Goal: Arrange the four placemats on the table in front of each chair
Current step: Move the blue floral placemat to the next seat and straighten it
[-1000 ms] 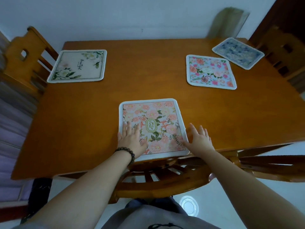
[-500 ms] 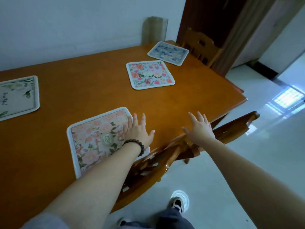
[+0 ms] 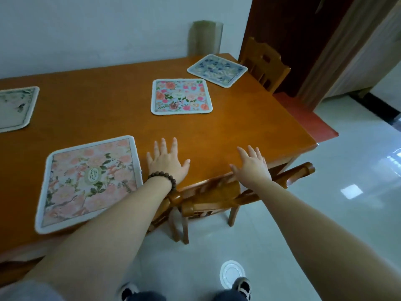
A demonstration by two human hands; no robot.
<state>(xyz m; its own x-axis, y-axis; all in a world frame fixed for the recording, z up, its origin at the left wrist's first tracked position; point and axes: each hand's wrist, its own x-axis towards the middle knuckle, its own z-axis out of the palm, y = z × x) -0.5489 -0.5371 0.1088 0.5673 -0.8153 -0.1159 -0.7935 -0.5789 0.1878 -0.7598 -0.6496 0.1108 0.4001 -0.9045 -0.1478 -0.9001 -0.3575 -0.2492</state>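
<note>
Four square fabric placemats lie on the orange-brown wooden table [image 3: 227,135]. At the far left edge of the frame sits the white one with green leaves [image 3: 15,108], cut off by the border. Lower left, flush with the near table edge, lies the peach floral placemat [image 3: 89,181]; its central oval label carries writing too blurred to read. Just right of it the left hand [image 3: 166,164], with a dark bead bracelet [image 3: 161,178] at the wrist, is spread flat and empty over bare wood. Upper centre lies the pink-and-blue rose placemat [image 3: 181,96], well in from the edges, then the blue floral placemat [image 3: 217,70] at the far corner beside a wooden chair [image 3: 263,64]. The right hand [image 3: 251,165] hovers splayed and empty over the near edge, above another chair's curved back [image 3: 217,192]. Open tabletop stretches between the hands and the rose mat.
</note>
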